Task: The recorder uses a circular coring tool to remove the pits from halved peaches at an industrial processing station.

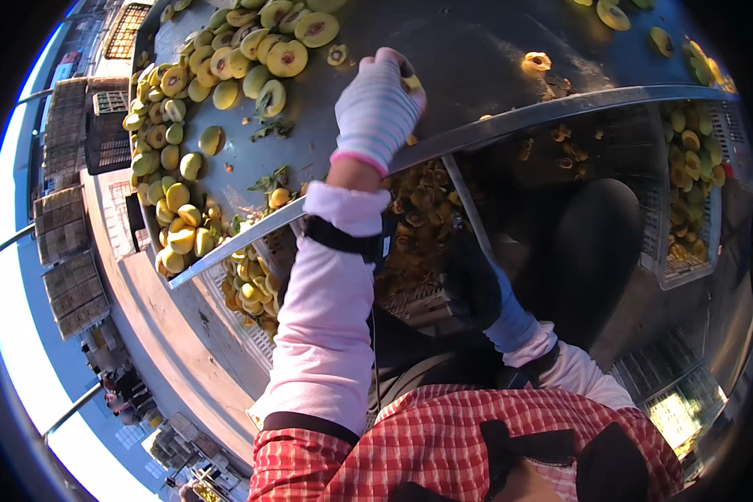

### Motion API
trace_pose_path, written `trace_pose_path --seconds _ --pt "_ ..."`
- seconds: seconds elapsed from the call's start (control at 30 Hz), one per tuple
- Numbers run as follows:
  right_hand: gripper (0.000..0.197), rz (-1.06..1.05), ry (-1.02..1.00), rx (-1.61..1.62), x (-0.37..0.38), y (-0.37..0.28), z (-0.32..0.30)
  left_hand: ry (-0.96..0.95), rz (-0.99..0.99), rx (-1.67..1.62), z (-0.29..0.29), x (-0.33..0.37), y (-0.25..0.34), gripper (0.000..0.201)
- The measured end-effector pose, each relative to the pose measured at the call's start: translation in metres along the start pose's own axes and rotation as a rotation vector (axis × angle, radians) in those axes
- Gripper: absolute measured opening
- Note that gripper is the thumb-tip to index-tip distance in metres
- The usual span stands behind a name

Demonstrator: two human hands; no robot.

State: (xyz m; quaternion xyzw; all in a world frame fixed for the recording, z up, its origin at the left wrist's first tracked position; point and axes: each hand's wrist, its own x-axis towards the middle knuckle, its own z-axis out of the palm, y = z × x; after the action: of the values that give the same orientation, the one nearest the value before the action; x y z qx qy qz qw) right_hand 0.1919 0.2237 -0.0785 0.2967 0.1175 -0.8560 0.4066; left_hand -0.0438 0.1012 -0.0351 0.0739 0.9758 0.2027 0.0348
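Observation:
My left hand (378, 110), in a white glove with pale blue stripes, reaches over the metal table (468, 58). Its fingers are curled around a small yellow piece of fruit (411, 82) that shows at the fingertips. Left of it lies a heap of halved peach-like fruits (286, 58), green-skinned and yellow inside, some with brown centres. A small cut piece (337, 55) sits close to my knuckles. Below the table's front edge is my right hand (473, 284) in a dark glove with a blue cuff; shadow hides its fingers.
A raised metal rim (560, 106) runs along the table's near side. Beneath it stand a crate of brown-yellow scraps (427, 205) and a crate of fruit halves (255, 289). Another fruit crate (693, 251) is at right. Stacked crates (71, 251) stand far left.

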Motion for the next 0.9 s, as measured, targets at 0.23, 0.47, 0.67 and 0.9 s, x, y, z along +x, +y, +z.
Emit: trace_pose_path --seconds 0.23,0.47,0.67,0.9 --pt "0.035 -0.624 0.147 -0.372 -0.011 -0.008 0.061 0.454 0.132 -0.474 -0.038 -0.165 0.034 0.049" --pt "0.027 -0.516 -0.044 -0.65 0.002 -0.001 0.061 -0.071 -0.52 -1.206 -0.052 -0.226 -0.004 0.037" --pt "0.03 -1.249 0.125 -1.58 -0.009 0.052 0.066 0.43 -0.481 -1.398 -0.034 -0.246 0.001 0.039" --pt "0.029 -1.152 0.038 -1.458 0.001 0.074 0.063 0.6 -0.464 -1.435 -0.02 -0.256 0.002 0.038"
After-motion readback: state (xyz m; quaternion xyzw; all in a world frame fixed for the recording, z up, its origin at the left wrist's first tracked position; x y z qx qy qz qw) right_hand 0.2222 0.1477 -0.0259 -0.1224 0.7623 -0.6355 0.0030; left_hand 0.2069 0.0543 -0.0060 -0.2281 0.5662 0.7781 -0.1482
